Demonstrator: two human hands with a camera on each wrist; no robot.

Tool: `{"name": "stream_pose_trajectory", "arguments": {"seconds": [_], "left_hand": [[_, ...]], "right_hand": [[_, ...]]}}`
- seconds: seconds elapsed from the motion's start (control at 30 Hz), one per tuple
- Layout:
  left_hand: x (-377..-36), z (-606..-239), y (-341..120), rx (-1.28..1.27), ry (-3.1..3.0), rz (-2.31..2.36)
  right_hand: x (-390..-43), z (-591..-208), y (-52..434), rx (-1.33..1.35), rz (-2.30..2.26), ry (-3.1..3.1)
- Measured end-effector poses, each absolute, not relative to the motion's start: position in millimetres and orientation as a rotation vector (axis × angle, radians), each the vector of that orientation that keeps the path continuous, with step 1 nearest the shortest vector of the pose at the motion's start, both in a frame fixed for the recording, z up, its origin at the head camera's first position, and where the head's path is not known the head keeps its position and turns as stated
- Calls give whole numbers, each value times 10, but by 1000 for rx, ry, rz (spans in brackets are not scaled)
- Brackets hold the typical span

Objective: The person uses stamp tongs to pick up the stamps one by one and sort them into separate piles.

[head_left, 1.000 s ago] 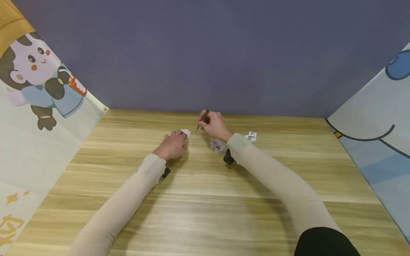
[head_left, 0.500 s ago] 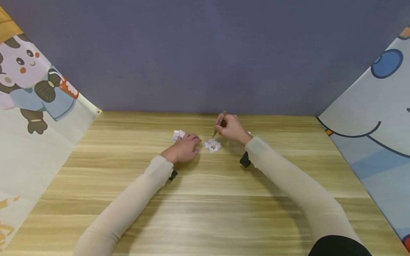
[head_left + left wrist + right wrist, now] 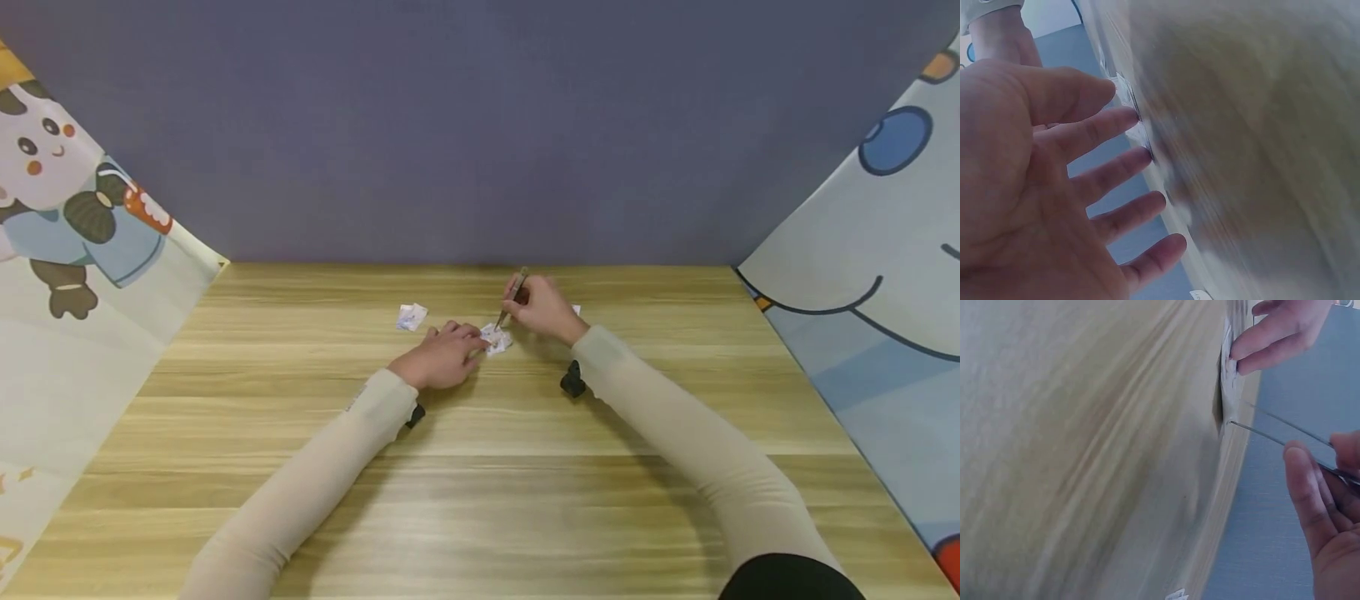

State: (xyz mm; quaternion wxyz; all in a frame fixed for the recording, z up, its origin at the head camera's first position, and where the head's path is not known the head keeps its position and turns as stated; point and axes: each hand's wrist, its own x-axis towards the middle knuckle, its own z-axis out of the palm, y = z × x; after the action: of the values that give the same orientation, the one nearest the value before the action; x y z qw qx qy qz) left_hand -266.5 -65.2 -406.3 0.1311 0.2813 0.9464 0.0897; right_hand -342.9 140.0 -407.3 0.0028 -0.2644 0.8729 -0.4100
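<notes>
A small heap of printed paper pieces [image 3: 498, 342] lies mid-table toward the back. My left hand [image 3: 442, 357] reaches in from the left, palm down, its fingertips at the heap's left edge; in the left wrist view its fingers [image 3: 1116, 172] extend fairly straight. My right hand [image 3: 543, 310] pinches a pair of slim metal tweezers [image 3: 513, 293] between thumb and fingers. In the right wrist view the two tweezer prongs [image 3: 1259, 433] stand apart, with one tip right at the edge of the paper heap [image 3: 1229, 381].
To the left lies a second small group of paper pieces [image 3: 411, 317]. Another white piece [image 3: 576, 309] shows partly behind my right wrist. A dark blue-grey panel [image 3: 480, 133] rises at the wooden table's [image 3: 480, 500] back edge, with cartoon-printed panels on both sides.
My right hand has brought the tweezers from near the left group over to the middle heap. My left hand has left the left group and shifted right to the heap's edge.
</notes>
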Motion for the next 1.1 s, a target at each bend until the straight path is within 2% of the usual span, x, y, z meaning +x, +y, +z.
{"name": "stream_pose_trajectory", "arguments": {"seconds": [0.6, 0.9, 1.1], "left_hand": [[-2656, -4088, -636, 826, 2757, 296], [-2660, -4071, -645, 835, 2752, 307], [-2673, -4047, -751, 808, 2787, 308]], "right_hand": [[-3384, -4025, 1393, -943, -1402, 2650], [-3387, -3872, 1454, -1043, -1533, 2685], [-3388, -3792, 1395, -1014, -1584, 2678]]}}
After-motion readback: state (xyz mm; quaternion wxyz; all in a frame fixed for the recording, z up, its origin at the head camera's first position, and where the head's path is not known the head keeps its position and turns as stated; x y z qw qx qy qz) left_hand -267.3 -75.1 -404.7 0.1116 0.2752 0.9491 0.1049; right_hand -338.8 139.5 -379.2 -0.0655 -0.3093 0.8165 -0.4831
